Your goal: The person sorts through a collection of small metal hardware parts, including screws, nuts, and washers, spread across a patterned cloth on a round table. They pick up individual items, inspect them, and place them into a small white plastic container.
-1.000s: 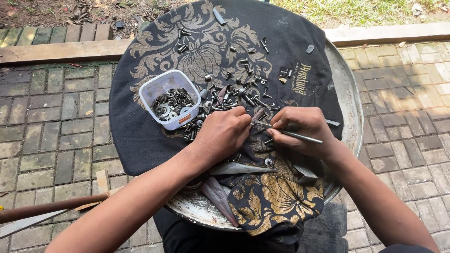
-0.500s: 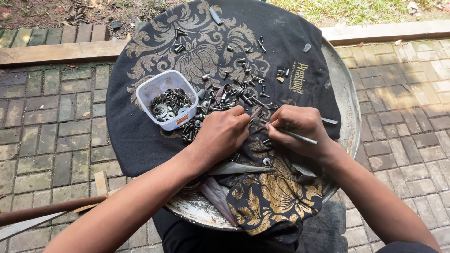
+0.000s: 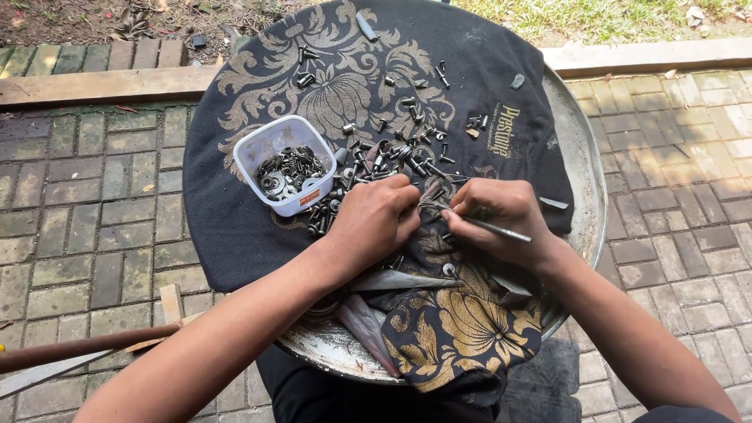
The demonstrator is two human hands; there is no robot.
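At the far left, grey paving bricks (image 3: pixel 94 196) run under a weathered wooden plank (image 3: pixel 94 84), and a brown pole (image 3: pixel 70 348) lies low beside a flat pale blade (image 3: pixel 47 374). On the round metal tray (image 3: pixel 583 196), which serves as the table, a black cloth (image 3: pixel 227 227) with gold floral print is spread, its surface soft and wrinkled. A small translucent plastic tub (image 3: pixel 270 141) with rounded corners sits on the cloth's left part, holding dark metal washers (image 3: pixel 286 172), flat and ring-shaped. Just right of the tub, a loose scatter of bolts and screws (image 3: pixel 392 153) spreads across the cloth, short, dark and dull, some touching the tub's wall. The left hand (image 3: pixel 372 219) rests on the cloth at the lower edge of that scatter, fingers curled down and pinched together at the tips, though what they hold, if anything, is hidden under them. Close beside it, almost touching, the right hand (image 3: pixel 501 215) closes its grip on a thin metal rod (image 3: pixel 493 229), straight and grey, which sticks out past the knuckles toward the right. Below the hands, a flat silvery strip (image 3: pixel 399 280) lies across the folded cloth with a small washer (image 3: pixel 448 269) near it. Farther right, bare tray rim shows, and more bricks (image 3: pixel 681 172) lie in dappled sunlight.
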